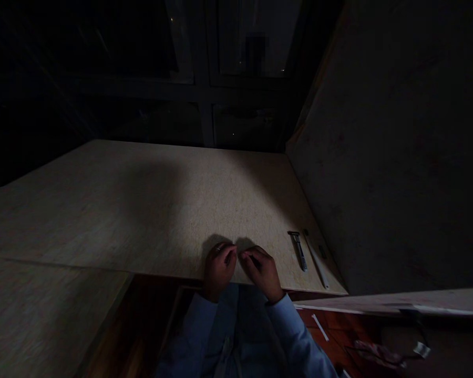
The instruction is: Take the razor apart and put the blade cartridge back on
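My left hand (219, 266) and my right hand (262, 270) rest close together at the front edge of a pale stone-patterned countertop (220, 189). The fingers of both are curled in, thumbs against fingertips, with a small gap between the two hands. Whether either pinches something small, I cannot make out in the dim light. To the right of my right hand lies a dark razor (299, 253), its head pointing away from me. Beside it is a toothbrush (317, 262) with a pale handle and dark bristles. A small dark green item (322, 252) lies by the wall.
Dark window panes (244, 121) stand behind the countertop. A wall (398, 157) borders it on the right. Another stone surface (43, 315) spreads at lower left. On the reddish floor at lower right are a white strip (320, 327) and a crumpled pinkish item (378, 353).
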Available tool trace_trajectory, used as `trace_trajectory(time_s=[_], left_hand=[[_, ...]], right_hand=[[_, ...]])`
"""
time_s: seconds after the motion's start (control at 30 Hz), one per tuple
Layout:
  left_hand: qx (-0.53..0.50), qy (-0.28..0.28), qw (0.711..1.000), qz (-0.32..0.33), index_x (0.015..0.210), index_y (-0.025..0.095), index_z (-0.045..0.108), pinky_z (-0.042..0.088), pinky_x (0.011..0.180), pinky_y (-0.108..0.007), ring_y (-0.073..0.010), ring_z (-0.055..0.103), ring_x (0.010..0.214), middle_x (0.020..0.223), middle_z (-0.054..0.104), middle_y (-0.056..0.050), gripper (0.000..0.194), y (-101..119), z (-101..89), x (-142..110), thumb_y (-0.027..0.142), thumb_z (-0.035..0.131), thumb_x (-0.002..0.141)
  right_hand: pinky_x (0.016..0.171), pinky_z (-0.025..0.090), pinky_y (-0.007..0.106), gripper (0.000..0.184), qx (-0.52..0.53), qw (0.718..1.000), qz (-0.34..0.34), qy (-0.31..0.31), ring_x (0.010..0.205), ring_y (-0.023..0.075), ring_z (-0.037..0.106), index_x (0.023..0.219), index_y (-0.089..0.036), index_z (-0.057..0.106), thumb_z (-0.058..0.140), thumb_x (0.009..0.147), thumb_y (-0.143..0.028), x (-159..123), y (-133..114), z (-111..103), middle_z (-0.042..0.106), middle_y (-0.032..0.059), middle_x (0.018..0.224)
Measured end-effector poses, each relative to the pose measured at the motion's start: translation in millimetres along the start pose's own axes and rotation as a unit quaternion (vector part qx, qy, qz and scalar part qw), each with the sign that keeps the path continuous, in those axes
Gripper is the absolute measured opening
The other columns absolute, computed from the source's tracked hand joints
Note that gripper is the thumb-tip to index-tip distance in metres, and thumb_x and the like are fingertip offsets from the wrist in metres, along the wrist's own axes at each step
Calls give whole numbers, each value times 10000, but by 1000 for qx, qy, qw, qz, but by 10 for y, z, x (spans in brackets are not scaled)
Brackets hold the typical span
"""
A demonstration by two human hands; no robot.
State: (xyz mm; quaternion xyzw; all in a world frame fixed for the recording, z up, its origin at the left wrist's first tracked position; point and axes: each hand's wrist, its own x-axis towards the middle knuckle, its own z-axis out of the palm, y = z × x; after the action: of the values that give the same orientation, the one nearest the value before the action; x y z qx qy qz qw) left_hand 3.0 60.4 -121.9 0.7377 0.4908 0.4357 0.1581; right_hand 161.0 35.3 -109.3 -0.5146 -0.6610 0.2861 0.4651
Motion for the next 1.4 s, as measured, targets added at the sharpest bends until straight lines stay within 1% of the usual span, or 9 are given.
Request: trace_trajectory(time_s=[0.27,0.53,0.77,0.9,1.23,1.4], left_hand=[[6,1,1000,-6,936,219,713,566,817,-369,-222,690,898,924,746,-71,188,-5,2,3,192,527,924],[13,4,1000,-17,933,220,713,563,818,-375,-225,684,896,923,738,-74,182,-18,26,5,173,540,901],[19,10,1000,7,913,206,704,565,807,-361,-218,693,875,902,738,-73,182,-31,31,26,156,529,900],[28,11,1000,9,902,199,705,568,803,-363,-220,691,873,897,734,-79,178,-48,40,33,157,532,896],[17,13,1000,13,894,203,714,565,812,-351,-213,692,856,899,736,-72,182,-85,43,52,176,536,877],[-4,5,1000,4,902,197,716,565,809,-362,-222,694,862,907,738,-77,190,-120,36,57,214,528,884]], right_hand=[[736,493,287,214,8,1000,5,3,830,197,658,896,-206,727,565,968,-325,0,-18,-2,695,62,871],[724,492,286,215,28,999,12,21,816,197,664,883,-211,731,569,960,-330,11,-8,3,706,56,850],[718,493,281,186,40,998,10,49,798,189,661,862,-196,738,597,925,-299,25,42,20,701,53,831],[709,501,277,206,44,997,8,56,793,185,664,842,-196,742,584,920,-303,33,60,33,706,55,832],[692,509,274,213,15,997,-2,72,755,182,659,837,-199,760,591,902,-312,57,97,57,709,65,823],[698,505,276,221,-10,998,-14,66,752,184,652,843,-192,768,579,903,-290,76,104,63,706,72,823]])
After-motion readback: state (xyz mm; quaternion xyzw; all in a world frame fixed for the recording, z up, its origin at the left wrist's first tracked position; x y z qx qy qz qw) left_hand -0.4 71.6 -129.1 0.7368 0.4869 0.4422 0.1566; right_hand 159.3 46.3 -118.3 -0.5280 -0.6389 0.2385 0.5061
